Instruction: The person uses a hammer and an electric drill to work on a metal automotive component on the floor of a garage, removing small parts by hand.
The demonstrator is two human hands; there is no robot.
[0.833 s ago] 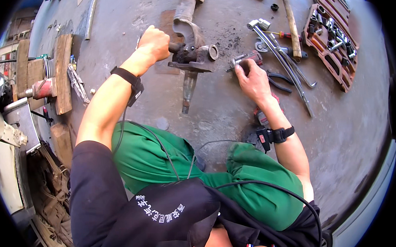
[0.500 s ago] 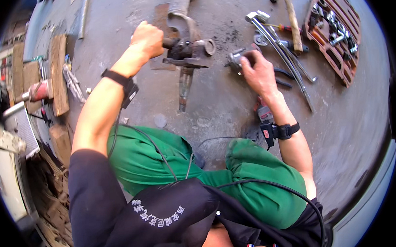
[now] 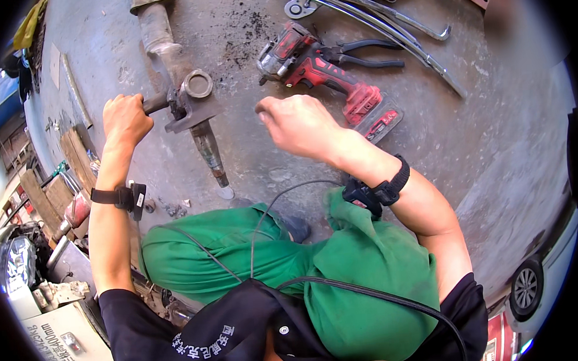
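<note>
My left hand [image 3: 126,120] is closed around a dark metal bar [image 3: 156,103] sticking out sideways from a rusty metal assembly [image 3: 189,110]. That assembly lies on the concrete, its tapered spindle [image 3: 207,152] pointing toward me and a round boss facing up. My right hand [image 3: 294,122] hovers right of the spindle with curled fingers; whatever they may hold is hidden. Just beyond it lies a red and black cordless impact wrench [image 3: 336,81], with black-handled pliers [image 3: 374,64] behind.
Long chrome bars [image 3: 426,61] and a ratchet [image 3: 297,7] lie at upper right. Along the left are wooden blocks [image 3: 41,198], a red cylinder [image 3: 77,209], car parts and a cardboard box [image 3: 54,342]. A white car [image 3: 548,279] stands at far right.
The view has swung, shifting the assembly leftward in the picture. My right hand has come away from the impact wrench, which now shows fully. My left hand stays on the bar.
</note>
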